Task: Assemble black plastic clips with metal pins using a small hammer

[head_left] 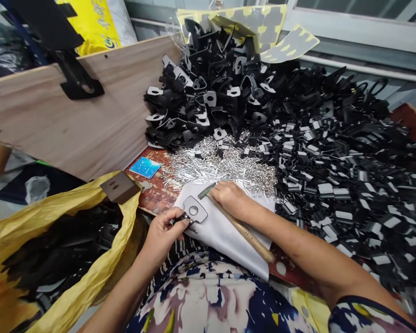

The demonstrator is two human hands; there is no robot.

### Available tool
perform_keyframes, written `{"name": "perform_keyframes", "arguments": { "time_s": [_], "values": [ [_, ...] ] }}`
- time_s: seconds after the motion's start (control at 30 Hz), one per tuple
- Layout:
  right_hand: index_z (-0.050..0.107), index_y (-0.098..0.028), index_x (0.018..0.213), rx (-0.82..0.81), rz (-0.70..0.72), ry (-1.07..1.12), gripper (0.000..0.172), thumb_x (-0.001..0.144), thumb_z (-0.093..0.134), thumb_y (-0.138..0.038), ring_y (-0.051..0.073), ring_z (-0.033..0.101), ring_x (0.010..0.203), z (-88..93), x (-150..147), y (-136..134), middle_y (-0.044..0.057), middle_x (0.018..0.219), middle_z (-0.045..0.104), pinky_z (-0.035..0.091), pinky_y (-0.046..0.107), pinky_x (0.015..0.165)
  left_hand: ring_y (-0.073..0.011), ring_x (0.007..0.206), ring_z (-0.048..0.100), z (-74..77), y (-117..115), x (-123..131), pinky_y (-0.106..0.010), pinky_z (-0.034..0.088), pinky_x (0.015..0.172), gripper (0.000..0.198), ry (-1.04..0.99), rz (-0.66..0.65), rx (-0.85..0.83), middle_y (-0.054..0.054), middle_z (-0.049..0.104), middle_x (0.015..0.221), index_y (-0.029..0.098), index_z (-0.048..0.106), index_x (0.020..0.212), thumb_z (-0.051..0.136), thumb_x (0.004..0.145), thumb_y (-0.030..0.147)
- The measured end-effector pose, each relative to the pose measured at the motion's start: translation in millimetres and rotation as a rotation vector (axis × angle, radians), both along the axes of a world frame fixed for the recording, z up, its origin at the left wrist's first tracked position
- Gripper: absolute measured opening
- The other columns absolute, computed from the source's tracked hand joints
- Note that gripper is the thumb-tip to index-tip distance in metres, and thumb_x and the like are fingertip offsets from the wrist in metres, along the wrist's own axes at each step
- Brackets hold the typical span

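My left hand [168, 223] pinches a black plastic clip part [200, 213] with a grey face and a round hole, holding it over a pale grey cloth [225, 233]. Its lower end is hidden by my fingers. My right hand [230, 198] is closed at the head end of a hammer [251, 238], whose wooden handle slants toward me. The fingertips are partly hidden. Just beyond both hands lies a heap of small silvery metal pins [218, 162].
Black clip parts [208, 83] pile high at the back; smaller black pieces with grey pads [333, 189] spread right. A wooden board [72, 120] walls the left. Below it stands a yellow sack [125, 222] of black parts, with a brown block [120, 187] at its rim.
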State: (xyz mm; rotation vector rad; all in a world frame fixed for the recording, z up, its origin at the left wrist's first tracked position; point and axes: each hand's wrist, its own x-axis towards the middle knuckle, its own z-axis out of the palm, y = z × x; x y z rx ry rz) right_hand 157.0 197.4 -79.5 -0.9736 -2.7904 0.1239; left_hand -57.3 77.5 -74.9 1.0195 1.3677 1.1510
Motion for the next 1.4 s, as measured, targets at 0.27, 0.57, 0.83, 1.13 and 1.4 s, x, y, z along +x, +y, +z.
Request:
{"name": "perform_keyframes", "arguments": {
  "time_s": [0.27, 0.57, 0.83, 1.13, 1.4],
  "values": [
    [0.068, -0.014, 0.091, 0.098, -0.149, -0.190, 0.026, 0.089, 0.046, 0.000, 0.024, 0.058, 0.074, -7.7, 4, 3, 0.014, 0.083, 0.069, 0.039, 0.038, 0.071, -0.0089, 0.052, 0.049, 3.9, 7, -16, -0.020, 0.052, 0.044, 0.024, -0.365, 0.133, -0.044, 0.002, 0.056, 0.067, 0.016, 0.064, 0.063, 0.081, 0.067, 0.033],
    [0.071, -0.021, 0.093, -0.021, -0.232, 0.206, 0.025, 0.083, 0.053, -0.007, 0.019, 0.064, 0.080, -7.1, 40, 16, 0.004, 0.088, 0.071, 0.047, 0.031, 0.074, -0.0088, 0.052, 0.050, -1.0, 7, -20, -0.020, 0.047, 0.039, 0.020, -0.527, 0.174, -0.038, 0.001, 0.061, 0.073, 0.015, 0.066, 0.074, 0.080, 0.069, 0.030],
    [0.071, -0.027, 0.087, -0.257, -0.233, 0.821, 0.004, 0.090, 0.068, -0.025, 0.023, 0.071, 0.091, 53.8, 32, -53, 0.004, 0.095, 0.076, 0.056, 0.043, 0.084, -0.0130, 0.058, 0.052, 9.0, 10, 8, -0.023, 0.047, 0.041, 0.022, -0.697, -0.007, -0.044, -0.006, 0.065, 0.077, 0.014, 0.071, 0.076, 0.075, 0.070, 0.035],
    [0.067, -0.028, 0.085, -0.161, -0.075, 0.753, 0.010, 0.095, 0.069, -0.026, 0.022, 0.068, 0.089, 54.5, -5, -81, 0.000, 0.093, 0.076, 0.047, 0.046, 0.090, -0.0108, 0.057, 0.048, 9.7, 4, 29, -0.018, 0.040, 0.038, 0.032, -0.705, -0.031, -0.065, -0.002, 0.060, 0.072, 0.014, 0.072, 0.072, 0.083, 0.076, 0.043],
    [0.066, -0.025, 0.085, -0.124, -0.010, 0.763, 0.011, 0.094, 0.069, -0.019, 0.018, 0.066, 0.084, 47.5, -11, -87, -0.002, 0.088, 0.074, 0.039, 0.048, 0.104, -0.0101, 0.055, 0.052, 1.5, -3, 32, -0.020, 0.050, 0.043, 0.034, -0.790, -0.041, -0.059, -0.003, 0.062, 0.071, 0.011, 0.074, 0.077, 0.086, 0.076, 0.042]
  ]
}}
